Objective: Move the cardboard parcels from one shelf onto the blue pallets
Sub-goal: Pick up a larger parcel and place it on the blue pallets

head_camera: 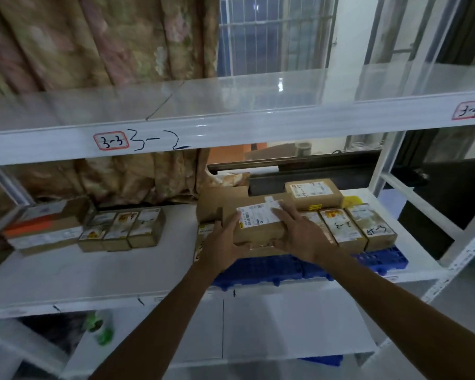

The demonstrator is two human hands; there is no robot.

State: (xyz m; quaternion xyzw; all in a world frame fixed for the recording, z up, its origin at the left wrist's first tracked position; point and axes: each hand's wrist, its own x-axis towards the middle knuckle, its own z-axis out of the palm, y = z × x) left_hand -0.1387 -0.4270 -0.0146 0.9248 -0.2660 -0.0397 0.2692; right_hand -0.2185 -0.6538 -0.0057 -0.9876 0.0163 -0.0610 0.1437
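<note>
The parcel [259, 224] I have hold of is a flat brown cardboard box with a white printed shipping label across its top and a strip of pale tape near the back edge; its front lower edge looks a little torn. My left hand [225, 244] grips its near left corner, thumb under the front edge and fingers up the side, and my right hand [296, 237] clasps the near right corner with fingers spread flat over the label. The box sits on top of other parcels over the blue pallets [274, 270], whose gridded plastic edge shows just below my wrists. To its right a row of small boxes [359, 227] stands side by side on the pallet, each with a yellow-and-white label and black handwriting, and behind them another brown carton [314, 193] rests higher up, with something yellow just beside it. On the left half of the same white shelf [66, 272], well apart from the pallets, three more small boxes [124, 229] stand together, next to a longer carton [45, 229] with an orange stripe. The white beam above [231, 133] carries a red-framed tag reading 3-3, a handwritten 3-2, and another tag far right. Behind the shelving hang patterned curtains [102, 39], with a barred window [274, 34] to their right.
</note>
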